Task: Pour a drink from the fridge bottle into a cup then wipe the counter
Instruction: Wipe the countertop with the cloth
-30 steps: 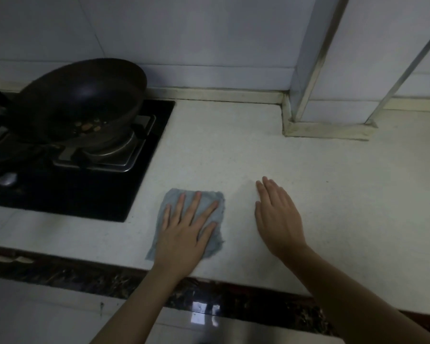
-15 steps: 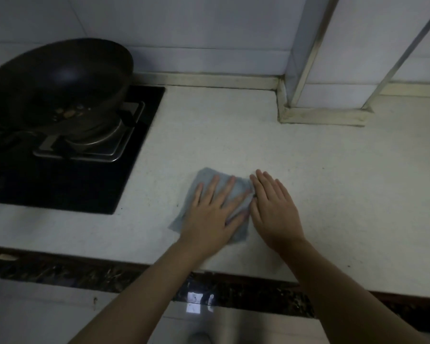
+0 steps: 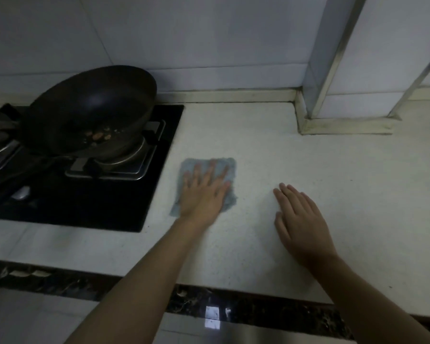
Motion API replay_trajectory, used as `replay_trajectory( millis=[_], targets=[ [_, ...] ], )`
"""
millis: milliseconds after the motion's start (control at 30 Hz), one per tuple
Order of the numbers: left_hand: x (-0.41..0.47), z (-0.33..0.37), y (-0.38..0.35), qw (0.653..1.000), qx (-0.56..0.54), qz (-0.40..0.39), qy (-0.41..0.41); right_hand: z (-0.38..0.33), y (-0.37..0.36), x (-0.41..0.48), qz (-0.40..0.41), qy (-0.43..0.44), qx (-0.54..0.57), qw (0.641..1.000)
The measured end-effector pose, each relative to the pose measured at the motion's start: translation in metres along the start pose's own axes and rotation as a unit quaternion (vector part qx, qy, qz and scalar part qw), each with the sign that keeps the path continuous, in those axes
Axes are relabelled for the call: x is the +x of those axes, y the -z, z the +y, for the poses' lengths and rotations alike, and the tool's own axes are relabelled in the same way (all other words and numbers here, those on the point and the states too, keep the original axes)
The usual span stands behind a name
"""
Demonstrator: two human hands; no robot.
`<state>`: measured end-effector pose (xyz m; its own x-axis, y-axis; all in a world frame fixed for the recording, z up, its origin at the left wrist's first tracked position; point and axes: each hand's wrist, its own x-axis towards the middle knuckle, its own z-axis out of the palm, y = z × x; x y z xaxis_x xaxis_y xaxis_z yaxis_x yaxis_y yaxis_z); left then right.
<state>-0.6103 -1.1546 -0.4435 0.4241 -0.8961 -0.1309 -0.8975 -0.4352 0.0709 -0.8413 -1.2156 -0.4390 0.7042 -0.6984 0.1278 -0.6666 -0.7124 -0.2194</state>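
Observation:
A blue-grey cloth (image 3: 232, 167) lies flat on the white speckled counter (image 3: 345, 184), just right of the hob. My left hand (image 3: 204, 194) presses down on the cloth, palm flat and fingers spread, and covers most of it. My right hand (image 3: 301, 224) rests palm down on the bare counter, a hand's width to the right of the cloth, and holds nothing. No bottle or cup is in view.
A black glass gas hob (image 3: 134, 194) takes up the left side, with a dark wok (image 3: 92, 108) holding food scraps on its burner. A tiled pillar (image 3: 333, 58) juts out at the back right. The dark counter edge (image 3: 258, 306) runs along the front.
My left hand has slid the cloth back to the left and away from me, toward the hob. It no longer touches my right hand, which stays flat on the counter.

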Motion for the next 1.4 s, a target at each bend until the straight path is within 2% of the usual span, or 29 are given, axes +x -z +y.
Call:
replay_trajectory(
  millis=[100,200,300,400,467,533,567,700,833,900,1033,1133,1233,1400],
  targets=[
    [-0.045,0.045,-0.016,0.985,0.028,0.025,-0.171,0.001,-0.001,-0.001,-0.002,0.001,0.002,1.000],
    [-0.084,0.032,-0.025,0.967,-0.002,0.045,-0.252,0.005,-0.003,-0.002,-0.008,-0.001,0.018,1.000],
    [-0.092,-0.014,-0.026,0.973,0.000,0.072,-0.218,0.005,-0.002,-0.004,-0.002,0.000,0.021,1.000],
    [-0.070,-0.049,-0.016,0.990,0.025,0.053,-0.127,0.004,-0.003,-0.003,0.003,0.000,0.023,1.000],
    [-0.050,-0.044,-0.011,0.998,0.042,0.036,-0.042,0.004,-0.002,0.000,0.010,-0.003,0.028,1.000],
    [-0.036,-0.017,-0.009,0.999,-0.006,0.032,0.044,0.003,-0.002,0.000,0.013,-0.006,0.029,0.999],
    [-0.034,0.001,-0.009,0.998,-0.023,0.025,0.052,0.003,-0.002,-0.001,0.013,-0.007,0.028,1.000],
    [-0.067,0.048,-0.019,0.994,0.023,0.042,-0.102,0.005,-0.007,-0.002,0.011,-0.003,0.012,1.000],
    [-0.104,0.031,-0.023,0.978,0.006,0.034,-0.203,0.007,-0.011,-0.004,0.000,0.000,-0.001,1.000],
    [-0.100,0.000,-0.023,0.980,0.006,0.053,-0.192,0.007,-0.011,-0.005,-0.001,0.003,-0.001,1.000],
    [-0.080,-0.046,-0.013,0.994,0.016,0.050,-0.091,0.006,-0.007,-0.003,0.002,0.005,0.005,1.000],
    [-0.072,-0.040,-0.012,0.997,0.031,0.036,-0.066,0.003,-0.003,-0.005,-0.001,0.005,-0.005,1.000],
    [-0.069,-0.033,-0.017,0.994,0.042,0.058,-0.083,0.007,0.000,-0.003,0.007,-0.006,-0.038,0.999],
    [-0.053,-0.009,-0.014,0.995,0.055,0.028,-0.073,0.055,0.034,0.003,0.030,-0.029,-0.056,0.998]
  ],
)
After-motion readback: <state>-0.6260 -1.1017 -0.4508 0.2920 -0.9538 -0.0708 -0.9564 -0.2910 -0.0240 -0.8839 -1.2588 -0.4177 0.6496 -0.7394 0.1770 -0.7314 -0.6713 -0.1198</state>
